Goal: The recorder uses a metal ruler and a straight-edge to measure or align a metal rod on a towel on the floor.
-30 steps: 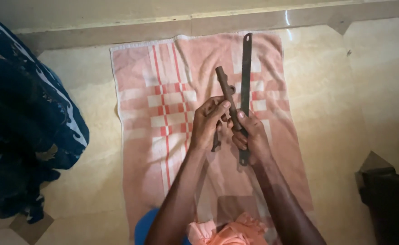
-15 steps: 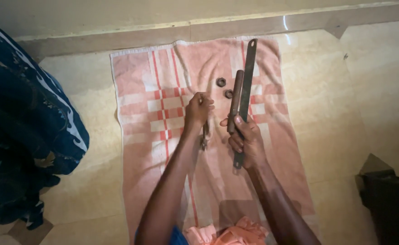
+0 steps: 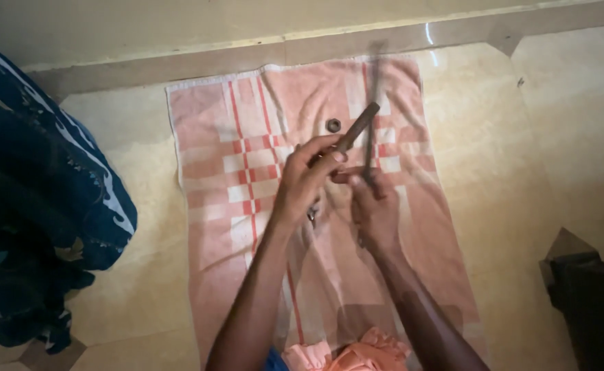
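Observation:
Over a pink towel (image 3: 247, 240) with red checks, my left hand (image 3: 305, 182) pinches the lower end of a short dark metal bar (image 3: 358, 126) that tilts up to the right. My right hand (image 3: 376, 209) is just to the right and touches the left hand's fingertips. It grips a long thin metal strip (image 3: 372, 96), which stands nearly upright and is blurred by motion. A small dark nut (image 3: 333, 124) lies on the towel above my left hand. Something small and metallic (image 3: 311, 216) shows under my left wrist; I cannot tell what it is.
A dark blue patterned cloth (image 3: 37, 206) fills the left side. A dark boxy object (image 3: 590, 302) stands at the lower right on the tiled floor (image 3: 535, 158). A wall skirting (image 3: 178, 62) runs along the top. Orange fabric (image 3: 357, 354) shows at the bottom edge.
My left hand has come back from the towel and taken the short bar, which my right hand held together with the strip. The bar now tilts right. Only one nut still shows.

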